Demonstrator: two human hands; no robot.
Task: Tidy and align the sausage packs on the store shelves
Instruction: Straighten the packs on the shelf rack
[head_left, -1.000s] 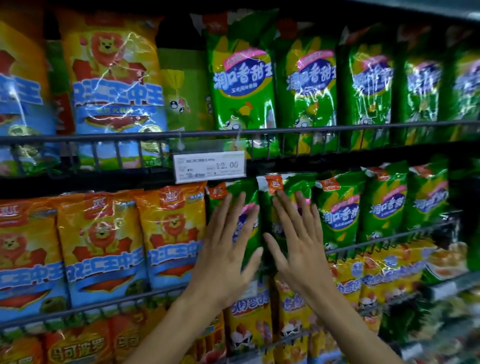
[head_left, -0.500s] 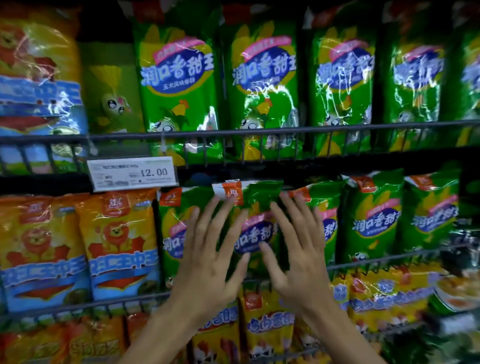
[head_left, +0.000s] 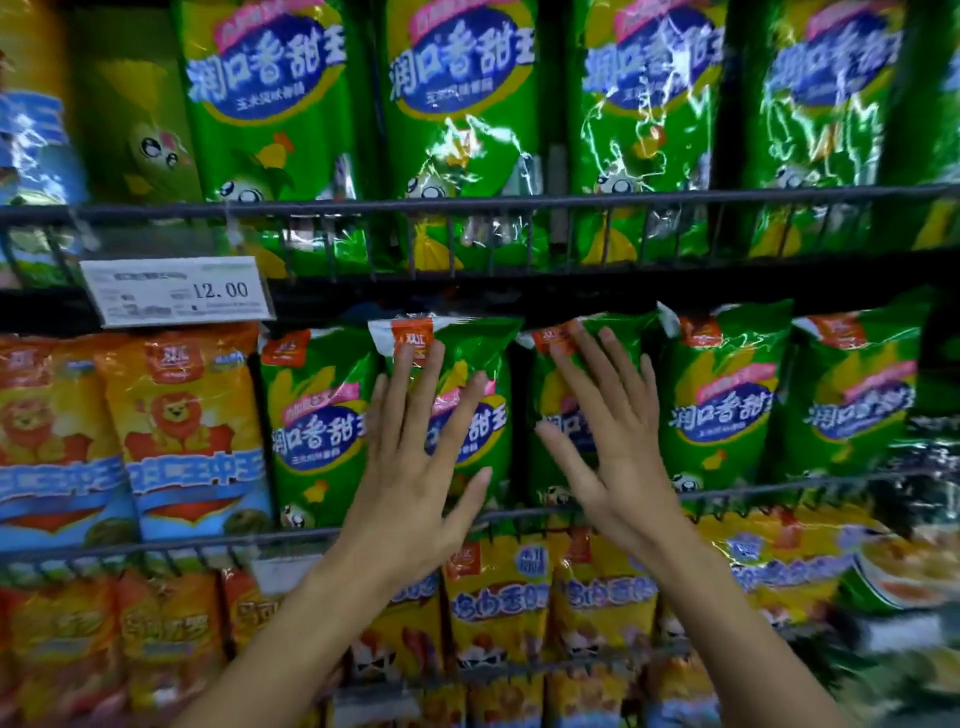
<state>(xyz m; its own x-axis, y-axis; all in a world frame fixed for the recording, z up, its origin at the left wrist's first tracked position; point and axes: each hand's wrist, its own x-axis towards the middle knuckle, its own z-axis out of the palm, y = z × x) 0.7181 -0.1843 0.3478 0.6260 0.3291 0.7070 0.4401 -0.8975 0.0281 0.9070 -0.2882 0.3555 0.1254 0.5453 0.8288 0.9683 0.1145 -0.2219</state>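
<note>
hands (head_left: 410, 483) (head_left: 618, 467), fingers straight and spread, flat on green 润口香甜王 packs (head_left: 467, 395); tag (head_left: 179, 291) "12.00"

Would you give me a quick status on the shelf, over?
Left hand, right hand open, flat on two green sausage packs, middle shelf. Nothing in the way.

Wire-fronted store shelves stacked in tiers. On the middle shelf (head_left: 519, 512), green sausage packs (head_left: 722, 400) stand upright in a row beneath and to the right of both flat hands; orange lion packs (head_left: 187, 431) stand left of them. Above the hands, the upper shelf (head_left: 519, 205) holds taller green packs (head_left: 457, 130). Below the wrists, yellow packs (head_left: 498, 597) line the lower shelf. A price tag (head_left: 179, 291) hangs upper left.
</note>
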